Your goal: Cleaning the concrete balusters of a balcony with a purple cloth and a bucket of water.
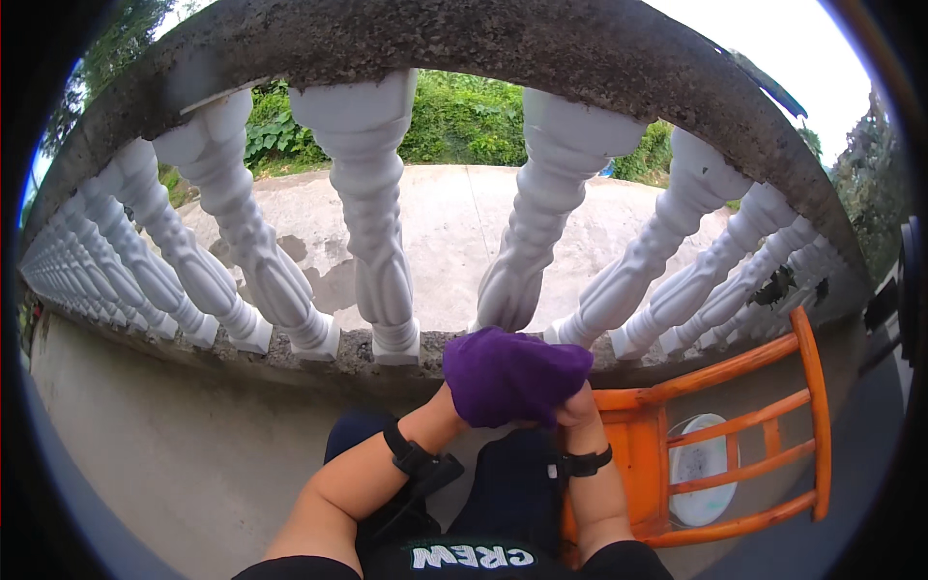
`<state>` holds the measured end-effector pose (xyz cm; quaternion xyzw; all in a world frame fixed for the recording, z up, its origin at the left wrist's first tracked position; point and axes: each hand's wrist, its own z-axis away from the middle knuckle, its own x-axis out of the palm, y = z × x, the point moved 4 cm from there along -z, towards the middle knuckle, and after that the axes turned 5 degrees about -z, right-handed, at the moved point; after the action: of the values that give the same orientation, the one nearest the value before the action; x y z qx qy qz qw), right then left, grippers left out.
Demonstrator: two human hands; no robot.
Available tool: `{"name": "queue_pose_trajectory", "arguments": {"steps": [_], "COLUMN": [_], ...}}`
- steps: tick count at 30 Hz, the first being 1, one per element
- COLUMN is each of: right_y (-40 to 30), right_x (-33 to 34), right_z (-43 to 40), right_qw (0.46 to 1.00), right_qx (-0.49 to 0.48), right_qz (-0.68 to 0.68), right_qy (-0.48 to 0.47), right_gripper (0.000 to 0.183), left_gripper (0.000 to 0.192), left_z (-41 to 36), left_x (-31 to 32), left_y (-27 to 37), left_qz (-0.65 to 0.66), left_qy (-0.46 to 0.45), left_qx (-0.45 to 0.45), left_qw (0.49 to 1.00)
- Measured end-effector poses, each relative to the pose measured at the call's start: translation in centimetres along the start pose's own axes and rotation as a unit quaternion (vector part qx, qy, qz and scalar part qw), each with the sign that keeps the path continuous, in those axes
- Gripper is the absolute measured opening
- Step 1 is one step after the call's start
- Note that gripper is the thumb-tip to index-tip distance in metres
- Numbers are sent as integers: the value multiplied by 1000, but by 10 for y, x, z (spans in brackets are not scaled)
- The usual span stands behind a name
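A purple cloth is bunched up between my two hands in front of a white baluster. The cloth covers nearly all of my left hand, whose fingers are hidden behind or under it. At the cloth's lower right edge, my right hand grips it, with the thumb side and part of the palm showing. Each wrist wears a black strap. Whether the cloth touches the baluster's foot cannot be told.
An orange wooden chair stands close at my right, with a white bucket behind its backrest slats. A row of white balusters under a rough concrete rail curves across in front, on a low concrete curb.
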<state>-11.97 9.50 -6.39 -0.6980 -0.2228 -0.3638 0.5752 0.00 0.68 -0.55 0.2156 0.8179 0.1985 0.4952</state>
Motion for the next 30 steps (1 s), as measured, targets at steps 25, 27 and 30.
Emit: {"name": "queue_pose_trajectory", "arguments": {"steps": [25,27,30], "right_y": [60,65,73], "right_x": [-83,-80,-62], "right_z": [17,14,-3], "right_qw": [961,961,961], "right_qx": [48,57,49], "right_qz": [-4,2,32], "right_qy": [273,269,269], "right_gripper": [17,18,17], "left_gripper": [20,21,22], "left_z": [-74,-69,-60], "left_x": [-5,13,23], "left_y": [-78,-77,-84], "left_qz": [-296,-337,-380], "left_qy": [183,274,356], "left_qx": [-235,-160,-96], "left_qw": [908,886,849]}}
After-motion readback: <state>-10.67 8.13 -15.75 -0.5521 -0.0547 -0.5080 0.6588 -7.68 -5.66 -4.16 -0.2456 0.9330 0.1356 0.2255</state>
